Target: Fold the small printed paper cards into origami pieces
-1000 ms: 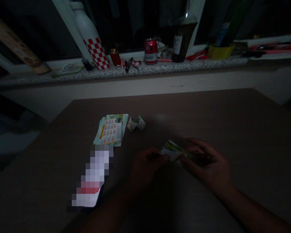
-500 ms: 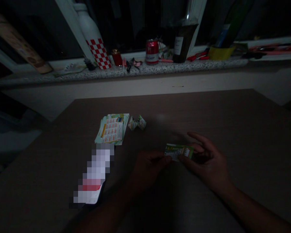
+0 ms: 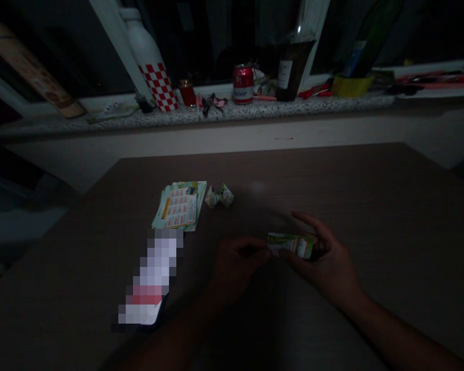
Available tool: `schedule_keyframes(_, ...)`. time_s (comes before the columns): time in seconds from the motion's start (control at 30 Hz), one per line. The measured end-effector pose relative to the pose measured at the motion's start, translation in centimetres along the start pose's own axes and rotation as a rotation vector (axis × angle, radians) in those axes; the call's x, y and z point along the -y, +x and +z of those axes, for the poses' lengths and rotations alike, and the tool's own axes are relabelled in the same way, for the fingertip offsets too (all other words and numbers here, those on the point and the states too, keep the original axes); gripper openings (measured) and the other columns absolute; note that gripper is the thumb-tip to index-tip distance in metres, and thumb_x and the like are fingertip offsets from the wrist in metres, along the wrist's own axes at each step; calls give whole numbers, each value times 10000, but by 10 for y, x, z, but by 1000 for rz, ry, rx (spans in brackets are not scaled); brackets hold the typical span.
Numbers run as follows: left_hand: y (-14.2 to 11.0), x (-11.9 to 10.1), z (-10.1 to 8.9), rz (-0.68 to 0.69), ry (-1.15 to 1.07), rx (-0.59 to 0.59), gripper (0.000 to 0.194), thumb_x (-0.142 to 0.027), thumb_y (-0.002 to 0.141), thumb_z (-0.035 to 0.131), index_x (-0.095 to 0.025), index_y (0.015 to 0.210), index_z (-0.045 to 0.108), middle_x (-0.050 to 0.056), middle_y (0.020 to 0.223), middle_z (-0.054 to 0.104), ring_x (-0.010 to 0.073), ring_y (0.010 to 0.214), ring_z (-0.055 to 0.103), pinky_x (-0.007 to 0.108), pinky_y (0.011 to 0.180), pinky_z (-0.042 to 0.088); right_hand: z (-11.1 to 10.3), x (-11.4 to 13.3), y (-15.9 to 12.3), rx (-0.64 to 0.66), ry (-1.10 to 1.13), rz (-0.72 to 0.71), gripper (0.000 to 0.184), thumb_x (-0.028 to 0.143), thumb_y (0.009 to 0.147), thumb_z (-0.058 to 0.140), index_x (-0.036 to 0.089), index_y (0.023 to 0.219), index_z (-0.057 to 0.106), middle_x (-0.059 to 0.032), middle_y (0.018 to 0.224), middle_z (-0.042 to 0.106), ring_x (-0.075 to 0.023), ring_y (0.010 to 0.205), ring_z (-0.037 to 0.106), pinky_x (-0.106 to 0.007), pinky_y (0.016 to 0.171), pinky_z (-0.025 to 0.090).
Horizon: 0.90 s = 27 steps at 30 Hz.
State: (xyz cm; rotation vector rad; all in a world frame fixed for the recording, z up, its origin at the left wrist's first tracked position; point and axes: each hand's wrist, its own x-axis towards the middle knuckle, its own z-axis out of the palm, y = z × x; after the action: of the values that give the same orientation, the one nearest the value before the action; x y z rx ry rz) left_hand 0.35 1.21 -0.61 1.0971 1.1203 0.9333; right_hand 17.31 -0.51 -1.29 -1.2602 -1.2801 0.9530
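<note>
A small folded piece of printed paper point(image 3: 294, 244), green and white, is held just above the table between both hands. My left hand point(image 3: 237, 263) pinches its left edge between thumb and fingers. On the other side, my right hand point(image 3: 328, 265) grips the paper, its thumb along the lower edge and its index finger stretched out above. Farther left lies a stack of printed paper sheets point(image 3: 180, 207) in similar colours. Beside the stack sits a folded paper shape point(image 3: 219, 196) with two pointed ends, made of like paper.
A phone point(image 3: 150, 278) with a lit, blurred-out screen lies left of my left hand on the wooden table point(image 3: 332, 180). Along the granite windowsill point(image 3: 216, 117) stand a red-checked bottle point(image 3: 158, 85), a red can point(image 3: 243, 84), a dark bottle point(image 3: 288, 74) and several small items.
The folded paper has shifted slightly to the right and tilted. My right hand has moved a little left along it, while the left hand stays at the paper's left edge.
</note>
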Motion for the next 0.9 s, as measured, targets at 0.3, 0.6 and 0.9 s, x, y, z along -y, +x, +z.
schedule_keyframes(0.3, 2, 9, 7, -70, -239, -36, 117, -164, 616, 751, -158, 702, 672, -32, 659, 639, 101, 638, 559, 223, 657, 429, 9, 5, 0, -43, 11, 67, 534, 217, 647, 758, 191, 1145, 570, -48, 828, 730, -189, 644, 703, -269, 538, 577)
schedule_keyframes(0.6, 4, 19, 10, -7, -347, -10, 102, -158, 637, 726, -156, 708, 651, -23, 672, 616, 107, 658, 543, 226, 656, 415, 8, 3, 2, 39, 96, 262, 253, 242, 553, 805, 174, 774, 704, -22, 683, 718, -157, 575, 648, -241, 517, 526)
schedule_keyframes(0.9, 4, 13, 10, 13, -321, -29, 97, -130, 612, 698, -146, 687, 638, -24, 642, 579, 95, 605, 504, 207, 589, 389, 12, 7, 0, 148, 163, 404, 173, 191, 510, 807, 161, 650, 710, 12, 577, 648, -106, 507, 544, -204, 464, 431)
